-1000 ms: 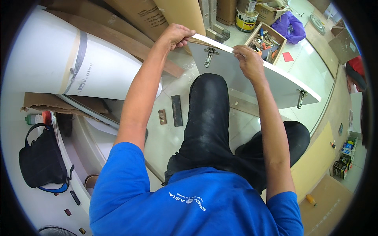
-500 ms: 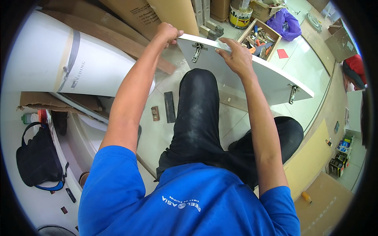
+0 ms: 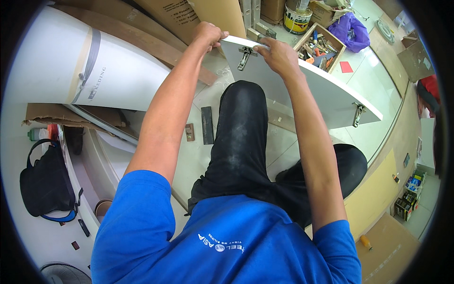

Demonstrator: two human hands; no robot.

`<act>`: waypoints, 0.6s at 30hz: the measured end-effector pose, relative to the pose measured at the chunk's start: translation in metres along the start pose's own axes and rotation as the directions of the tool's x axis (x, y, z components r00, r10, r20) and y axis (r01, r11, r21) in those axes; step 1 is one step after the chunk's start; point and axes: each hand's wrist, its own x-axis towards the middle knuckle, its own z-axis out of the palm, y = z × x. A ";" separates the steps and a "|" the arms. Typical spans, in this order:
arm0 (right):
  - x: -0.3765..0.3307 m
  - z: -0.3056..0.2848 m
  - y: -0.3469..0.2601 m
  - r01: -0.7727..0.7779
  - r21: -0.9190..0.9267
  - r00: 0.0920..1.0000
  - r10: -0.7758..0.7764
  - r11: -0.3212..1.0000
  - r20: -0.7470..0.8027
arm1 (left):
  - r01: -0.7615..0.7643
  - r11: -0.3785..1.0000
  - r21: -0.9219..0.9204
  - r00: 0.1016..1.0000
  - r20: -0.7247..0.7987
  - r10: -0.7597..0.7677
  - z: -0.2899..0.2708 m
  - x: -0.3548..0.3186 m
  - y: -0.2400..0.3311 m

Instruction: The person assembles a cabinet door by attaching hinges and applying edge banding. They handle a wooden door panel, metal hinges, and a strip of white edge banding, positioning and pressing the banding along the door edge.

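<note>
A white cabinet door [image 3: 336, 105] stands tilted on the floor beyond my knees, its inner face toward me. Two metal hinges are fixed to it: a near-left hinge [image 3: 244, 57] and a right hinge [image 3: 358, 115]. With fingers curled over the edge, my left hand [image 3: 207, 37] grips the door's upper left corner. My right hand [image 3: 281, 57] is closed on the top edge just right of the left hinge, its fingertips beside that hinge. Some fingers of both hands are hidden behind the panel.
Behind the door lies a wooden tool tray [image 3: 336, 57], beside a purple bag [image 3: 350, 32] and a paint can [image 3: 297, 21]. A dark block [image 3: 207, 125] and a small hand plane [image 3: 190, 132] rest on the tiles. A large white roll [image 3: 47, 57] fills the left.
My right hand has slid left along the door's top edge, closer to the left hinge, and its fingers have closed. My left hand keeps its hold on the corner. The whole view has shifted slightly.
</note>
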 end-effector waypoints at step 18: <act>-0.002 0.020 0.007 0.173 -0.083 0.972 -0.184 0.981 -0.149 | -0.039 0.999 -0.016 0.990 -0.139 0.036 0.007 -0.023 -0.003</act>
